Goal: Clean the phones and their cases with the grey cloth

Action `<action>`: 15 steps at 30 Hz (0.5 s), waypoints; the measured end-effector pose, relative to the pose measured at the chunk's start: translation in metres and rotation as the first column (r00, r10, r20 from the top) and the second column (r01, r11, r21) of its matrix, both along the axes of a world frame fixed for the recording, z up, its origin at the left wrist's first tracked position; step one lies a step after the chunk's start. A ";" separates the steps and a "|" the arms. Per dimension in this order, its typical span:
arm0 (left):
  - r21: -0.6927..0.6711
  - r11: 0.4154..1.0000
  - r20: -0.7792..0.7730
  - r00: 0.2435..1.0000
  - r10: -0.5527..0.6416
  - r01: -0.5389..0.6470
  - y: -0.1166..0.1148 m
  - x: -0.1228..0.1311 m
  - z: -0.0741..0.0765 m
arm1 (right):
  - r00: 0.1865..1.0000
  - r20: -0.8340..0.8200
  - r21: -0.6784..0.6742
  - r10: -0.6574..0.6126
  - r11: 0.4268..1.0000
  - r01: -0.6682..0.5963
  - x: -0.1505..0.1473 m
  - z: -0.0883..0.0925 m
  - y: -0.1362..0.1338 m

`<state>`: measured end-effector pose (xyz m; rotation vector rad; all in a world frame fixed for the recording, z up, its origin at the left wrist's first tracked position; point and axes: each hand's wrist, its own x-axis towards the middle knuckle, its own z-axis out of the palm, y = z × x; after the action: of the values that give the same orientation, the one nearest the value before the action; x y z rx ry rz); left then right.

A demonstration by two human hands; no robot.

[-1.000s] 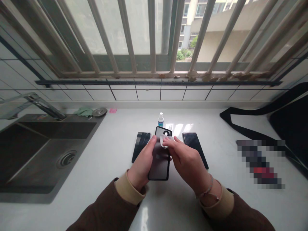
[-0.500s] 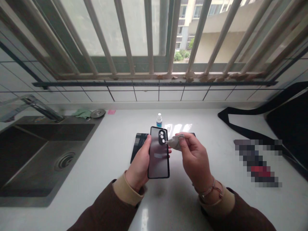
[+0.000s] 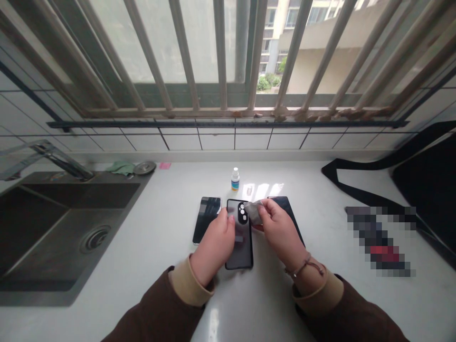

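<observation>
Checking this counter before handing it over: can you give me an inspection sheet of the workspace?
Surface: white countertop, steel sink at its left.
Things in hand: phone with camera bump; grey cloth against the bump.
Hands: left hand holds the phone; right hand pinches the cloth.
Clutter: two more phones, small bottle, green rag, pink note.
Cables: nothing seen.
Surroundings: barred window, tiled wall, black strap.

A black-framed smartphone (image 3: 242, 251) shows its oval camera island, a grey cloth (image 3: 253, 212) touching its edge.
</observation>
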<state>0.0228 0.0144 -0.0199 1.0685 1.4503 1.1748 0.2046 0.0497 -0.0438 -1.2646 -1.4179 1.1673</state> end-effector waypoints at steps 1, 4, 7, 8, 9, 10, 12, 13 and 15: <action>-0.003 1.000 -0.092 0.996 -0.015 0.014 -0.001 0.001 0.000 | 0.998 0.071 0.037 -0.001 0.999 -0.001 0.001 -0.001 0.000; -0.004 0.999 -0.246 0.968 -0.049 0.049 -0.003 0.005 -0.003 | 0.967 0.254 0.125 -0.021 0.992 -0.011 0.002 -0.003 0.001; 0.077 0.994 -0.301 0.952 -0.049 0.075 -0.006 0.005 -0.008 | 0.933 0.351 0.194 -0.075 0.981 0.006 0.003 -0.004 0.002; 0.105 0.990 -0.330 0.943 -0.054 0.093 -0.007 0.005 -0.009 | 0.926 0.364 0.217 -0.095 0.976 0.015 0.003 -0.004 0.003; 0.126 0.985 -0.364 0.929 -0.066 0.119 -0.007 0.004 -0.010 | 0.922 0.371 0.237 -0.111 0.971 0.022 0.003 -0.004 0.003; 0.139 0.978 -0.400 0.913 -0.086 0.153 -0.008 0.003 -0.010 | 0.920 0.373 0.250 -0.119 0.968 0.024 0.003 -0.003 0.003; 0.130 0.963 -0.478 0.866 -0.146 0.234 -0.009 0.002 -0.011 | 0.919 0.376 0.256 -0.116 0.966 0.017 0.003 -0.001 0.004; 0.108 0.954 -0.521 0.833 -0.186 0.280 -0.010 0.001 -0.012 | 0.919 0.379 0.253 -0.109 0.967 0.011 0.003 0.000 0.004; 0.037 0.927 -0.601 0.750 -0.278 0.373 -0.011 0.001 -0.014 | 0.916 0.390 0.236 -0.094 0.972 -0.001 0.003 0.003 0.004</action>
<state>0.0235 0.0034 -0.0339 1.8366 1.5467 0.7294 0.2072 0.0539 -0.0412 -1.4105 -1.7522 0.7042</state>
